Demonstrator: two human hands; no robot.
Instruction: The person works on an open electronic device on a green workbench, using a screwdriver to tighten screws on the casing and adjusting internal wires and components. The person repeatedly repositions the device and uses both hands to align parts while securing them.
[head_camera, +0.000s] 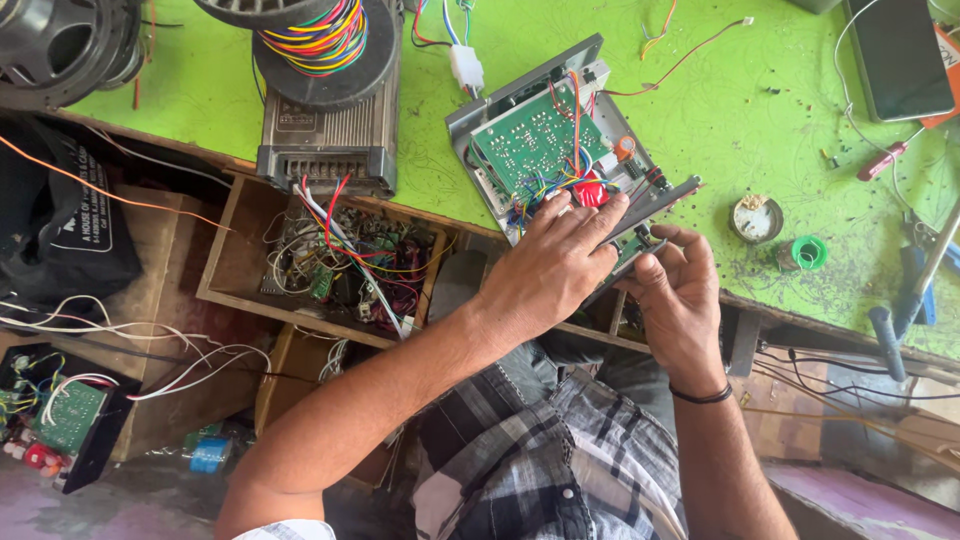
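Two hands work at the near edge of the green desk, head view only. Left hand lies flat on the open grey metal chassis with green circuit board and coloured wires, fingers pressing its front edge. Right hand grips the dark narrow front panel strip attached there. Open wooden drawer of tangled wires sits left; round solder tin right.

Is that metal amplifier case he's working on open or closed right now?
Open. The metal case has no cover, so its green circuit board and coloured wires lie exposed beside both hands.
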